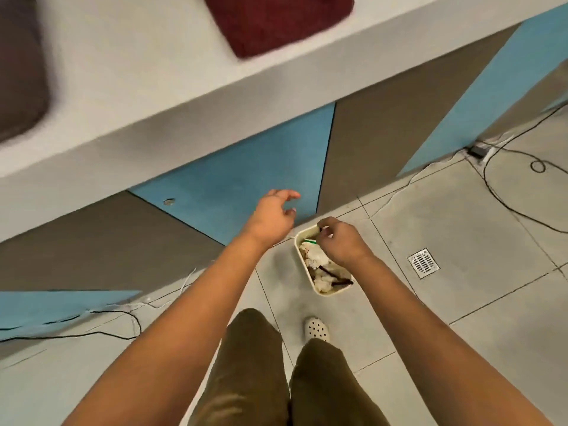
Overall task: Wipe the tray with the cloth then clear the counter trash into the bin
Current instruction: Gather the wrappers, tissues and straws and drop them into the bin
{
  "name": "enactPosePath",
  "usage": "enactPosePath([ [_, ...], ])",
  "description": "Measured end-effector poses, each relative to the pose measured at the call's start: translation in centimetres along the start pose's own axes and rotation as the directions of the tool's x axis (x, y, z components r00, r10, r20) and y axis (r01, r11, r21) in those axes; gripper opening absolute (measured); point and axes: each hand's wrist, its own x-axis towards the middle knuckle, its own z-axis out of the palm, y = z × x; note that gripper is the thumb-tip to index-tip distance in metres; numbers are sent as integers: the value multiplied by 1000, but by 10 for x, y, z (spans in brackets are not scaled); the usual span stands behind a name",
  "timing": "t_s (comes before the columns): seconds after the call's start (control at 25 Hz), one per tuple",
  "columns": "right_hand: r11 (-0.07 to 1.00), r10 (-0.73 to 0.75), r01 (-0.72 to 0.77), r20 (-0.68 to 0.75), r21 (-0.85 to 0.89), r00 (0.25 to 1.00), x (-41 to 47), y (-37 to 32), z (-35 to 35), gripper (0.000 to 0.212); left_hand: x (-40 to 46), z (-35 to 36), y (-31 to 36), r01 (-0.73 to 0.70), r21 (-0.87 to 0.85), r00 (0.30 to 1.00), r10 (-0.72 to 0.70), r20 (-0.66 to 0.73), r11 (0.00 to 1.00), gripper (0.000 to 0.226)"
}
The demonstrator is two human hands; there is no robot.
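While both arms reach down toward the bin point(316, 287), tray point(18, 69) sits far up-left of it on the counter point(129, 96), dark and blurred. Cloth point(276, 23), maroon, lies on the counter straight above the bin. Left hand point(272, 218) hovers just left of the bin, fingers loosely spread, holding nothing. Bin stands on the floor, holding crumpled white paper and dark scraps. Right hand point(339, 241) is over the bin, fingertips pinched; what they hold is too small to tell. Trash looks light, soft, crushable; a fingertip pinch should do. No readable writing or labels.
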Motion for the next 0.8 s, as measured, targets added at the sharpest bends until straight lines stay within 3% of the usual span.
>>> enactPosePath([
  [0.36,944,-330,331,-65,-5,942,-71,-148,-57,25,-80,-132,75,-213,-183,951,161,-264,960,30],
  [0.8,889,-441,456,-196,37,876,-74,-334,-20,22,-86,-323,-3,-277,-202,886,168,-433,939,24],
])
